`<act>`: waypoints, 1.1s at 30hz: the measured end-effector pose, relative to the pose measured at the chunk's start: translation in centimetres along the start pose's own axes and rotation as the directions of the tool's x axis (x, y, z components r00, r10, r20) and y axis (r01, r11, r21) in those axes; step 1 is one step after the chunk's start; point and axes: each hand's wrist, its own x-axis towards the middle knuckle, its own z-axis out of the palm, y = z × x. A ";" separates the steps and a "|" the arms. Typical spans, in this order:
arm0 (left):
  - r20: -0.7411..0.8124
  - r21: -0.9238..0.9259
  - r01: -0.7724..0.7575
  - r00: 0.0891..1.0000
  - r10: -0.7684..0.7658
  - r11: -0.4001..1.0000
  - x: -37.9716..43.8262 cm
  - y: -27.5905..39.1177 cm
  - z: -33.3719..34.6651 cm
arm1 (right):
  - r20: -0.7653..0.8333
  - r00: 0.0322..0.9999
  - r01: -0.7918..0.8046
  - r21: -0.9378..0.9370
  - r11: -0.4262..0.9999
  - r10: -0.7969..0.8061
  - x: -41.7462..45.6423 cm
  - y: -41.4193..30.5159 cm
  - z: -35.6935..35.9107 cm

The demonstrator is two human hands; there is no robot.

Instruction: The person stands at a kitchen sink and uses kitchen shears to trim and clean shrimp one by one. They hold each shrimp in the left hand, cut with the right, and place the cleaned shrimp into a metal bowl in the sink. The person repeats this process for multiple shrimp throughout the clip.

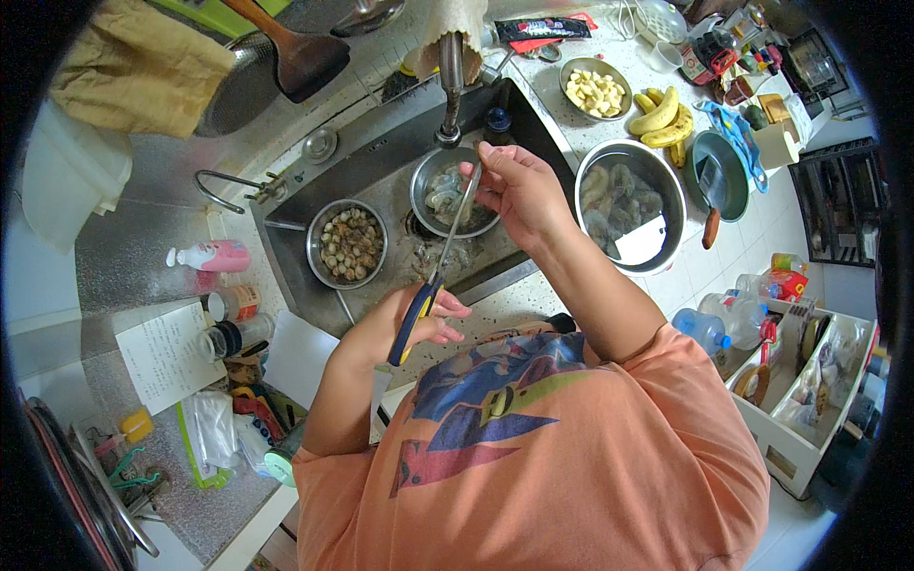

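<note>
Blue-and-yellow-handled scissors (418, 315) rest in my left hand (389, 325), whose fingers are partly spread around the handles. Their long blades point up to my right hand (525, 189), and the tips meet its fingertips. Pinched there is what looks like a shrimp (468, 210), mostly hidden by the fingers. Just below stands a steel bowl (416, 203) in the sink, with translucent, shrimp-like pieces (444, 191) in it. To the right, a large steel pot (680, 214) contains whole grey shrimp (618, 189) in water.
A steel bowl (311, 260) of small round brownish pieces sits at the sink's left. The faucet (450, 86) hangs above the sink (385, 168). Peeled garlic cloves (594, 93), bananas (664, 121) and a frying pan (735, 189) lie at right. Handwritten paper (168, 357) is at left.
</note>
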 end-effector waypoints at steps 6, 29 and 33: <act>-0.015 -0.010 0.001 1.000 -0.001 1.000 0.0 0.3 0.2 | -0.014 0.999 0.044 -0.038 0.998 -0.045 -0.3 0.3 0.3; -0.009 0.031 0.011 1.000 -0.011 0.999 1.4 1.0 0.8 | -0.053 0.984 0.162 -0.085 0.983 -0.167 -0.3 0.0 0.2; -0.029 -0.006 -0.030 0.999 0.030 1.000 1.5 1.0 1.2 | -0.038 0.983 0.181 -0.035 0.983 -0.182 -0.3 0.4 0.2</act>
